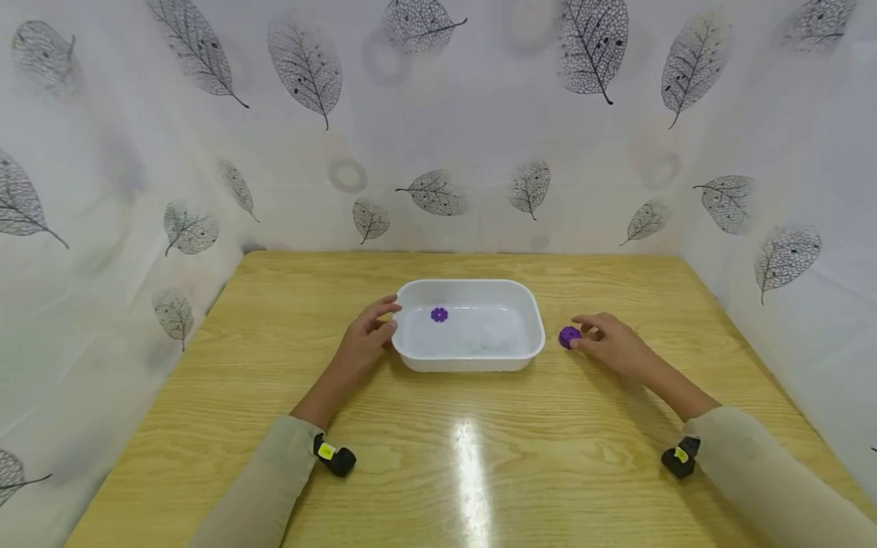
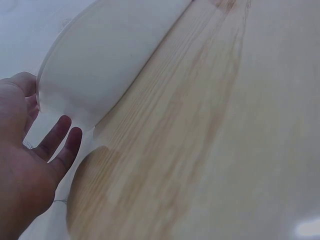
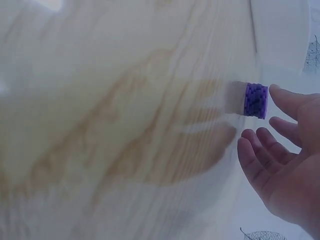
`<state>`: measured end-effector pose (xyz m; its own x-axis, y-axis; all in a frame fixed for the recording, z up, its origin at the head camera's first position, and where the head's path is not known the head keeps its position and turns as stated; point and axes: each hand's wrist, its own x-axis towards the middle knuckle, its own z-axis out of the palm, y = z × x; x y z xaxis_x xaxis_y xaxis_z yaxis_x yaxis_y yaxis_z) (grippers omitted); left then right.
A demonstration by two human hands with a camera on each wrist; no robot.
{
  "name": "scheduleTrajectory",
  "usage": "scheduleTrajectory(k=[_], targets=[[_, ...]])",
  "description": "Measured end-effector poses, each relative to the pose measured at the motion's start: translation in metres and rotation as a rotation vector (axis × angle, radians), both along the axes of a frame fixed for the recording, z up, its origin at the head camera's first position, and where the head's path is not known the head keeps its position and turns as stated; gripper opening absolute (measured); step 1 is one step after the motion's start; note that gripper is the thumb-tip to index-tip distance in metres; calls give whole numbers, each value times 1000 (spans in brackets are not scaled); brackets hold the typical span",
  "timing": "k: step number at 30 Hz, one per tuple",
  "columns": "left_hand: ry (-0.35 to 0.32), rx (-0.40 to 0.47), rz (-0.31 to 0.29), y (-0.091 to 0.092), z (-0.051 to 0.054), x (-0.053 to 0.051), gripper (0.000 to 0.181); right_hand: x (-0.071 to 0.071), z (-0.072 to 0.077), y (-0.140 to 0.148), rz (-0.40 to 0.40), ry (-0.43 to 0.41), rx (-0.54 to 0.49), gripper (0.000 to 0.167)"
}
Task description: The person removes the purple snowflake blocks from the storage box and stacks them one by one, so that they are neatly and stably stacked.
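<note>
A white rectangular plastic tray (image 1: 469,364) stands on the wooden table, with one purple flower-shaped disc (image 1: 439,314) lying on its floor toward the left. At the tray's left end my left hand (image 1: 365,339) holds the rim, its lower fingers spread below the edge in the left wrist view. To the right of the tray sits a short stack of purple flower-shaped discs (image 1: 568,337). My right hand (image 1: 614,347) is at the stack, thumb and index finger parted beside it. In the right wrist view, the thumb tip is close against the stack (image 3: 256,101).
The table (image 1: 411,472) has a glossy wood-grain top. Leaf-printed white curtains (image 1: 466,144) hang at its back and sides. Black wrist cameras (image 1: 336,457) sit on both sleeves.
</note>
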<state>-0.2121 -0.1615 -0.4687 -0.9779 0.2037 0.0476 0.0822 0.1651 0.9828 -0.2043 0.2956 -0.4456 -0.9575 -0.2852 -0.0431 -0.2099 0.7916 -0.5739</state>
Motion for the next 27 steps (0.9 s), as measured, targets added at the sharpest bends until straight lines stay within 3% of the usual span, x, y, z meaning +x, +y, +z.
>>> scheduleTrajectory(k=[11, 18, 27], targets=[[6, -31, 23, 0, 1, -2, 36, 11, 15, 7, -44, 22, -25, 53], [4, -9, 8, 0, 1, -1, 36, 14, 25, 4, -67, 55, -39, 52], [3, -5, 16, 0, 2, 0, 36, 1, 47, -40, -51, 120, -145, 55]])
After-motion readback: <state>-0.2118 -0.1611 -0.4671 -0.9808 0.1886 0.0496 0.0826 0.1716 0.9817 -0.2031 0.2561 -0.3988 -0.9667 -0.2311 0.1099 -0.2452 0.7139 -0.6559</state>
